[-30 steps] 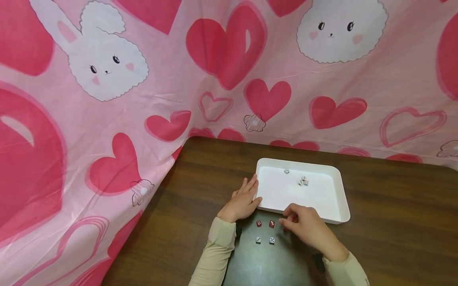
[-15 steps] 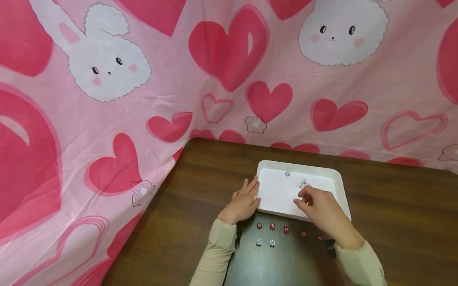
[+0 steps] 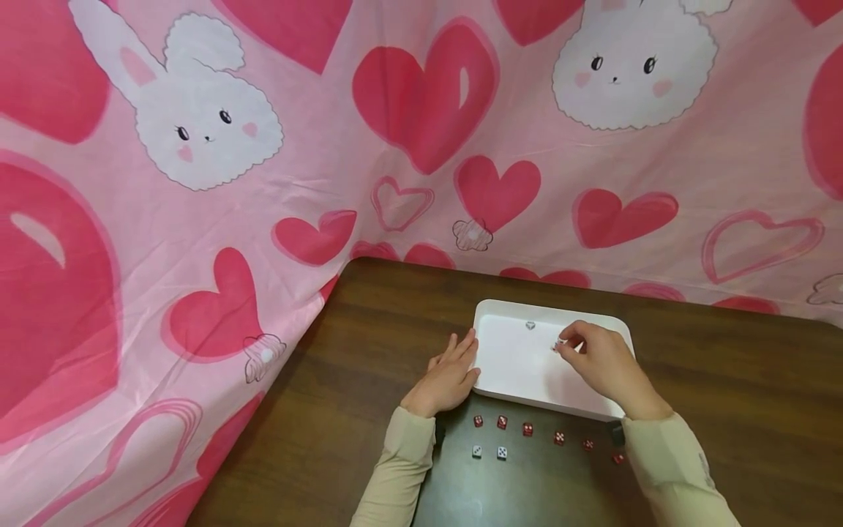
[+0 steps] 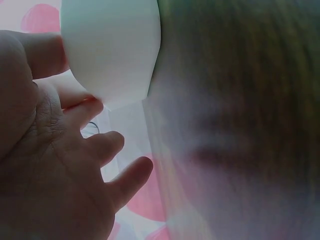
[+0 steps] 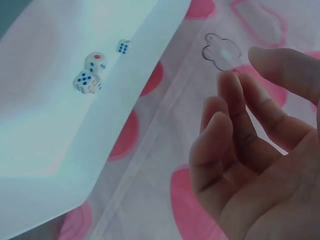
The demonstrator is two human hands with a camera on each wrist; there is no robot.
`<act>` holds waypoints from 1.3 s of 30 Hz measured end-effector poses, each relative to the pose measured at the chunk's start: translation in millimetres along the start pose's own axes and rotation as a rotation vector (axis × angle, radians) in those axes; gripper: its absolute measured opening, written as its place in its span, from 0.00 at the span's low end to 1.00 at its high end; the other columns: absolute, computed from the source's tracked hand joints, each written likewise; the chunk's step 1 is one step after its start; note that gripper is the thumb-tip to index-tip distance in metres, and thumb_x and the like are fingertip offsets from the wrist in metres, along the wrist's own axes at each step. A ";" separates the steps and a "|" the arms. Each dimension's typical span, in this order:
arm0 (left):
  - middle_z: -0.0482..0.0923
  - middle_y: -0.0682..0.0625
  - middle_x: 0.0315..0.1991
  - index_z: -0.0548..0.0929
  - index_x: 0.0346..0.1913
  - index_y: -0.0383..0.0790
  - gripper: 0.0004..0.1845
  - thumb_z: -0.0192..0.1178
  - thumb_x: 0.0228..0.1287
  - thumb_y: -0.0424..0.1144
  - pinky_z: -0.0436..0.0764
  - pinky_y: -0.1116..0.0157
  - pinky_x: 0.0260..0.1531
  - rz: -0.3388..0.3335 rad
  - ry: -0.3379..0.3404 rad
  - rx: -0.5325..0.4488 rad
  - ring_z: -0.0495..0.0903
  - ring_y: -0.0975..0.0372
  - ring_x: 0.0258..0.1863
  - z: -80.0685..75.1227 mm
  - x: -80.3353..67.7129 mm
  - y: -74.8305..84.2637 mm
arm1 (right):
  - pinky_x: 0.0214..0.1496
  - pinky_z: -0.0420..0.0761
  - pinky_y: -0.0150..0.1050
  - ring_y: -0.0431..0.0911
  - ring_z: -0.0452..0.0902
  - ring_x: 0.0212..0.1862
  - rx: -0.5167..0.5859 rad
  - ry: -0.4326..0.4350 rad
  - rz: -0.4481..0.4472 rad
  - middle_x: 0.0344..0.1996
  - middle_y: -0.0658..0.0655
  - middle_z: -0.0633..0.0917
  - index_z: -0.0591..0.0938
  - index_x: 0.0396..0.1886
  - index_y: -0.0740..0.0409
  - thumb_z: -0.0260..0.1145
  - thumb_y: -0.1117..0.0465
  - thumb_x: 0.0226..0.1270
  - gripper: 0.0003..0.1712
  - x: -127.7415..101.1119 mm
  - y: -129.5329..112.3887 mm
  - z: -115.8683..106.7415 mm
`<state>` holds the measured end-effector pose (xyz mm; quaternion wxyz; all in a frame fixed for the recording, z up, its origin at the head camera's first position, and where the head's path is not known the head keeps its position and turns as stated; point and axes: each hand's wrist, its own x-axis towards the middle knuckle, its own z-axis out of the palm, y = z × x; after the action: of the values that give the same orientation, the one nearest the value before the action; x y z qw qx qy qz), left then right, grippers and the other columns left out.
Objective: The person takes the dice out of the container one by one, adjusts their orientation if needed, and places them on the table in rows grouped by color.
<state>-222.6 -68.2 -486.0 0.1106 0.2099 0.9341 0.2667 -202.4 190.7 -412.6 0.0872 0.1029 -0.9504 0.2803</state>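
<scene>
My left hand (image 3: 441, 377) lies against the left end of the white tray (image 3: 514, 366), its fingers (image 4: 132, 177) fairly straight and touching the outer wall. Over the tray is my right hand (image 3: 602, 362), thumb and fingertips close to a small cluster of white dice (image 3: 557, 346) that they partly cover. The right wrist view shows a gap between thumb and fingers (image 5: 232, 90) with nothing in it, beside several white dice (image 5: 86, 81) with blue and red pips. One more white die (image 3: 530, 326) sits apart by the tray's far wall.
In front of the tray, a row of several red dice (image 3: 527, 430) runs across the dark table (image 3: 395, 329). Two white dice (image 3: 477, 451) lie below the row's left end. A pink heart-patterned cloth (image 3: 408, 176) hangs behind and to the left.
My right hand has moved from the red dice up over the tray to the white cluster, uncovering the row's right part. The left hand stays at the tray's end.
</scene>
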 end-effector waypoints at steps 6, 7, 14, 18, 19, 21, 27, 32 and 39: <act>0.41 0.57 0.79 0.54 0.76 0.42 0.31 0.45 0.75 0.46 0.53 0.43 0.70 0.001 0.000 0.006 0.39 0.52 0.78 0.2 -1.0 -1.7 | 0.32 0.70 0.38 0.44 0.72 0.28 -0.005 -0.044 0.005 0.27 0.54 0.84 0.82 0.34 0.60 0.67 0.61 0.61 0.06 13.5 10.3 2.1; 0.41 0.56 0.79 0.54 0.76 0.42 0.31 0.45 0.75 0.46 0.53 0.43 0.70 0.003 0.002 0.004 0.40 0.52 0.78 -0.1 -1.1 -1.8 | 0.33 0.70 0.38 0.44 0.72 0.28 -0.002 -0.057 0.013 0.27 0.54 0.83 0.82 0.34 0.60 0.67 0.61 0.61 0.06 15.9 11.9 2.5; 0.42 0.56 0.79 0.54 0.76 0.42 0.31 0.46 0.75 0.47 0.54 0.43 0.69 0.017 0.005 0.023 0.41 0.52 0.78 -1.6 -1.1 -2.1 | 0.34 0.70 0.38 0.48 0.74 0.33 0.010 -0.178 0.088 0.32 0.59 0.83 0.81 0.42 0.65 0.66 0.61 0.62 0.13 33.6 21.5 10.0; 0.42 0.56 0.79 0.54 0.76 0.42 0.31 0.47 0.75 0.47 0.54 0.43 0.69 0.021 0.009 0.018 0.41 0.52 0.78 -1.4 -0.9 -3.0 | 0.36 0.72 0.39 0.50 0.75 0.35 -0.021 -0.240 0.088 0.34 0.61 0.82 0.80 0.44 0.67 0.66 0.62 0.61 0.14 43.0 26.1 16.7; 0.42 0.56 0.79 0.54 0.76 0.42 0.32 0.47 0.75 0.47 0.54 0.42 0.69 0.021 0.009 0.014 0.41 0.52 0.78 -1.6 -1.2 -3.2 | 0.36 0.72 0.40 0.50 0.74 0.35 -0.028 -0.253 0.089 0.33 0.61 0.82 0.80 0.43 0.67 0.65 0.62 0.61 0.14 45.1 27.1 18.4; 0.43 0.56 0.79 0.54 0.76 0.42 0.31 0.47 0.75 0.47 0.54 0.42 0.69 0.023 0.009 0.012 0.41 0.52 0.78 -1.7 -1.1 -3.3 | 0.37 0.72 0.41 0.49 0.74 0.34 -0.040 -0.267 0.083 0.32 0.61 0.81 0.80 0.43 0.67 0.66 0.63 0.61 0.14 48.9 28.6 21.8; 0.42 0.55 0.79 0.54 0.76 0.42 0.32 0.47 0.75 0.46 0.53 0.42 0.69 0.018 0.001 -0.004 0.40 0.52 0.78 -0.7 -2.2 -3.7 | 0.41 0.74 0.46 0.51 0.73 0.35 -0.046 -0.307 0.076 0.32 0.61 0.80 0.80 0.44 0.69 0.66 0.64 0.59 0.15 57.7 31.4 31.2; 0.41 0.57 0.79 0.54 0.75 0.41 0.31 0.47 0.75 0.46 0.54 0.40 0.68 0.029 0.003 -0.016 0.41 0.52 0.78 -0.9 -3.6 -4.1 | 0.45 0.75 0.50 0.53 0.74 0.37 -0.047 -0.336 0.066 0.34 0.64 0.80 0.78 0.47 0.71 0.66 0.65 0.59 0.18 61.7 32.6 39.2; 0.42 0.56 0.79 0.54 0.75 0.41 0.31 0.47 0.75 0.46 0.54 0.40 0.68 0.046 0.004 -0.025 0.41 0.51 0.78 -2.3 -5.8 -3.8 | 0.49 0.74 0.55 0.57 0.75 0.41 -0.095 -0.341 0.039 0.37 0.67 0.81 0.77 0.50 0.71 0.65 0.66 0.58 0.21 64.6 33.0 49.3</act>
<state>-219.5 -74.8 -485.7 0.1052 0.2292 0.9260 0.2810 -278.1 181.1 -455.9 -0.0761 0.1262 -0.9653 0.2154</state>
